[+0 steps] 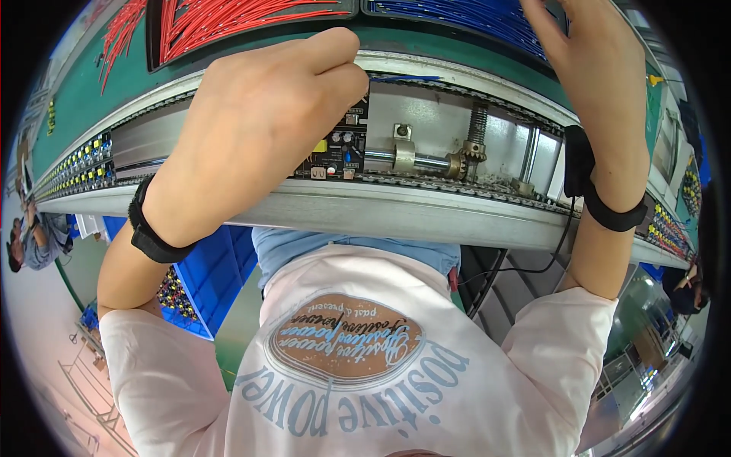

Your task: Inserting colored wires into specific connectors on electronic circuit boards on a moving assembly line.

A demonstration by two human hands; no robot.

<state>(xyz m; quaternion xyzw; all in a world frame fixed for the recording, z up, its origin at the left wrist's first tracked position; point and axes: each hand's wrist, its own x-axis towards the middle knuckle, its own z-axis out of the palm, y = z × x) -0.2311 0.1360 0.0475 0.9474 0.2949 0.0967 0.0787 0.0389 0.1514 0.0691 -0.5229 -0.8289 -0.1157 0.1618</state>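
Circuit board: a small black circuit board (pixel 340 148) with yellow and blue parts sits on the conveyor line, in the middle of the view, half hidden under the left hand.
Left hand: the left hand (pixel 259 122) hangs knuckles-up over the board's left part, fingers curled inward in a loose fist; whether they pinch anything cannot be told, as the fingertips are hidden behind the hand.
Left wrist: a black wrist strap (pixel 151 232) circles it.
Right hand: the right hand (pixel 590 65) reaches up to the tray of blue wires (pixel 464 19) at the top edge, palm side toward the camera; its fingers run out of the picture, so the grip cannot be told.
Right wrist: a black strap (pixel 601 206) with a thin black cord (pixel 560 244) hanging down from it.
Conveyor: a long grey metal conveyor frame (pixel 396 213) curves across the view; just right of the board a shaft with a gear (pixel 464 152) shows inside it.
Red wires: a tray of red wires (pixel 228 19) lies at the top left, well apart from the right hand.
More boards: a row of boards with yellow parts (pixel 76 164) rides the line at far left.
Below the line: a blue plastic bin (pixel 209 274) stands under the left forearm.
Person: a pale pink printed shirt (pixel 350 358) fills the lower view.
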